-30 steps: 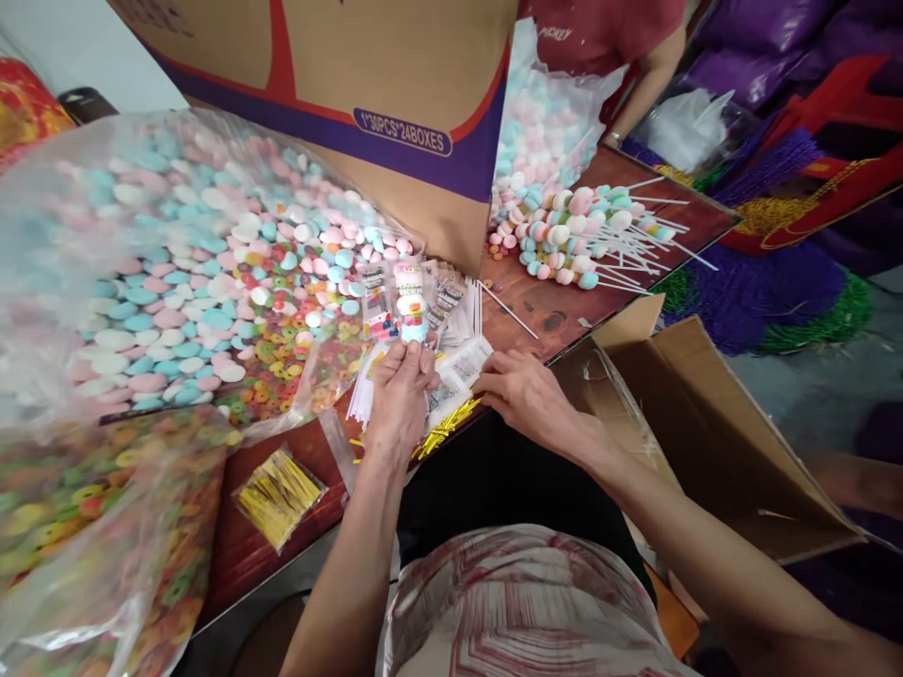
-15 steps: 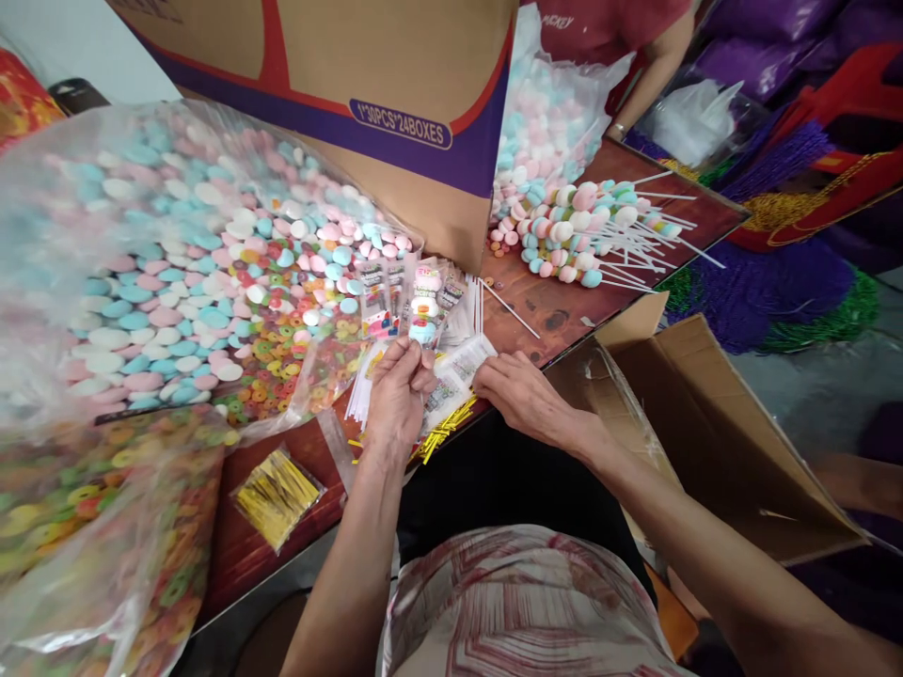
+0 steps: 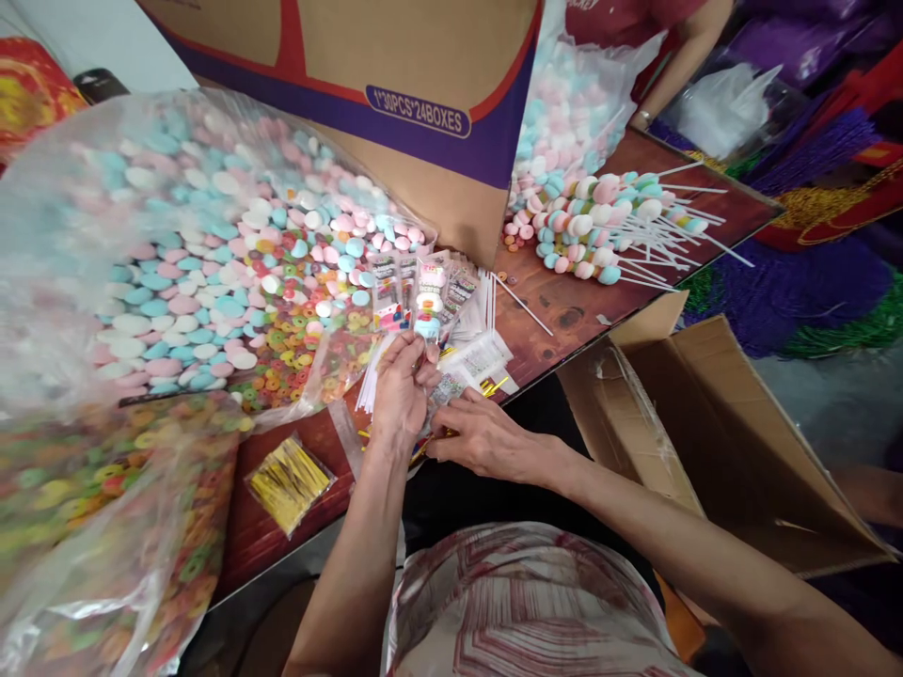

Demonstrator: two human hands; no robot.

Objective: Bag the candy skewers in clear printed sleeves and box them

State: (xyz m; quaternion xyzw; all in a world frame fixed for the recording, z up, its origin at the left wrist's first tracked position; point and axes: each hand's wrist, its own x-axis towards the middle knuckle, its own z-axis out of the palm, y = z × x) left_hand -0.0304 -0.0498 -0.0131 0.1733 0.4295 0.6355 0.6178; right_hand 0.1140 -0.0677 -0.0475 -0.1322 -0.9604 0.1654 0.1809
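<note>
My left hand [image 3: 402, 390] is closed round the lower end of a wrapped candy skewer [image 3: 429, 296], which points up and away, with pink, white and blue pieces in a clear printed sleeve. My right hand [image 3: 480, 434] is at the table edge, just right of my left wrist, its fingers bent together over yellow twist ties; what they hold, if anything, is hidden. Beyond it lie printed wrappers [image 3: 474, 362] with a few yellow ties [image 3: 494, 385] on top. White sticks [image 3: 368, 381] lie left of my left hand.
Big clear bags of marshmallows [image 3: 176, 310] and gummy rings [image 3: 162, 527] cover the left. A tall carton [image 3: 416, 179] stands behind; finished skewers [image 3: 599, 226] lie back right. An open carton [image 3: 734, 423] is at right. A person's arm [image 3: 684, 61] shows beyond the table.
My right hand has moved left and nearer to me, from the wrappers to the yellow ties at the table edge. My left hand still grips the skewer. The view has shifted slightly.
</note>
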